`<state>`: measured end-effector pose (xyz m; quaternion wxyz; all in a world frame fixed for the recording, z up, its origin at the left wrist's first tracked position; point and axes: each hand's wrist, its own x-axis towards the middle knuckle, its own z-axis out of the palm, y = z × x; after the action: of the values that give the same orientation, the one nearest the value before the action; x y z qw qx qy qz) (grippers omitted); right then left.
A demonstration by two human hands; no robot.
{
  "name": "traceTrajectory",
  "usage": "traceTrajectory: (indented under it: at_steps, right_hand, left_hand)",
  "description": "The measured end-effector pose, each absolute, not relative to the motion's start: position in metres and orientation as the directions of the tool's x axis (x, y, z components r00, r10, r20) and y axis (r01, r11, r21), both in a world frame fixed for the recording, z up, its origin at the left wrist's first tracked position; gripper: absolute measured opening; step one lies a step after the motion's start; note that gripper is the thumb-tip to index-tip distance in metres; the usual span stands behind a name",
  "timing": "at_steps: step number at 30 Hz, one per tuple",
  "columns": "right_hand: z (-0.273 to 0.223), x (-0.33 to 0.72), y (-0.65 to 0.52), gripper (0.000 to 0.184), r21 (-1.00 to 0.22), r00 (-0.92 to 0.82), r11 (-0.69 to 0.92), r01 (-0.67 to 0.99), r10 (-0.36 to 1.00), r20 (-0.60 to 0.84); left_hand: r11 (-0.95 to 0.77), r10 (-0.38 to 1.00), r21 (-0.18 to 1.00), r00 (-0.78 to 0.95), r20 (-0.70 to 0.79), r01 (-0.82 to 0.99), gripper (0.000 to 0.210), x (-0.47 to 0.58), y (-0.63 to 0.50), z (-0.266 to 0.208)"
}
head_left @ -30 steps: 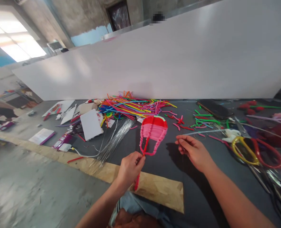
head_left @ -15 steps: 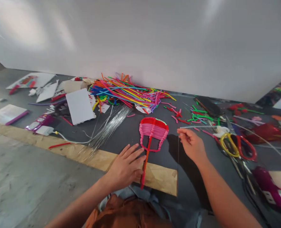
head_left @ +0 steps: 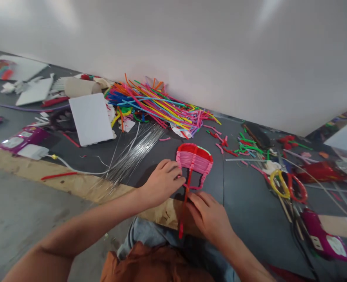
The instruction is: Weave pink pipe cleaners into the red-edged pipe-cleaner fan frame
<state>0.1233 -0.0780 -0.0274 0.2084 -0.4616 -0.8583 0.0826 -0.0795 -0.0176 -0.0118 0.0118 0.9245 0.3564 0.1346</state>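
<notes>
On the dark table before me lies a fan-shaped pipe-cleaner piece [head_left: 201,163], with a red top, a pink wound band, an open lower part and a long red-orange stem pointing towards me. The fingers of my left hand [head_left: 161,183] are bent around the lower left edge of the shape. Just below the shape, my right hand [head_left: 211,216] has its thumb and fingers closed at the upper stem; the exact pinch is partly hidden. A thin pale rod [head_left: 244,159] rests to the right, apart from both hands.
A heap of coloured pipe cleaners [head_left: 161,105] and a bundle of thin wires [head_left: 138,154] lie behind. Cut pieces [head_left: 246,145] and scissors [head_left: 280,184] are at right. A white card [head_left: 91,119] and purple power strip [head_left: 23,139] stand left. Brown paper [head_left: 82,184] lines the front edge.
My right hand has moved from the pale rod leftwards and down to the stem. My left hand has shifted up from beside the stem to the shape's left edge, its fingers now bent.
</notes>
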Motion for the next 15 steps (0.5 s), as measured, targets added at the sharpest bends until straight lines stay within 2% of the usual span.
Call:
traceTrajectory:
  at_steps: [4,10,12,15]
  right_hand:
    - [-0.038,0.118,-0.08,0.027,-0.36,-0.363,0.447,0.819,0.889,0.279]
    - [-0.05,0.116,-0.077,0.028,-0.331,-0.36,0.438,0.836,0.893,0.271]
    - [-0.048,0.118,-0.078,0.028,-0.388,-0.361,0.431,0.815,0.9,0.243]
    - [-0.037,0.129,-0.076,0.031,-0.538,-0.384,0.411,0.736,0.908,0.169]
  left_hand:
    - [-0.753,0.654,0.109,0.719,0.234,0.649,0.01,-0.074,-0.005,-0.012]
    - [-0.738,0.672,0.119,0.709,0.215,0.664,0.011,-0.071,-0.004,-0.019]
    - [-0.742,0.669,0.141,0.711,0.216,0.655,0.011,-0.072,-0.005,-0.02]
    - [-0.706,0.706,0.197,0.66,0.256,0.68,0.017,-0.078,-0.004,-0.015]
